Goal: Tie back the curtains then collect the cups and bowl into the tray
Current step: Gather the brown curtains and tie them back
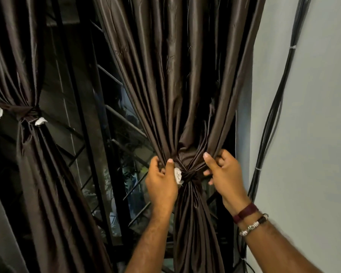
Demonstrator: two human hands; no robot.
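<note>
Left hand [161, 182] pinched the folds of the right curtain [185, 85] just left of the knot, thumb and fingers curled into the fabric; right hand [222, 174] gripped the folds on the other side, fingers curled round a bunch of cloth. Both hands sat low centre of the frame, either side of the tie-back knot [189, 175], which cinched the dark satin curtain into a waist; a white tag [178, 175] poked out of it beside the left thumb. Left curtain [28, 75], at the left edge, looked already tied, its own knot [29, 113] at mid-height with white ends showing. Judgement: the step was dressing or snugging the second tie. To do it well, pull evenly on both sides so the folds gather neatly, keep the knot centred and don't tug so hard that the slippery cloth slides out of the band. Window grille [114, 111] showed in the gap between the curtains; black cables [272, 115] ran down the pale wall [313, 95] at right. Couldn't tell whether the knot was fully tightened, since the fingers hid its sides. Cups, bowl and tray were out of frame entirely. The curtain tops and hems were cut off, and the view through the glass was too dark to read.
</note>
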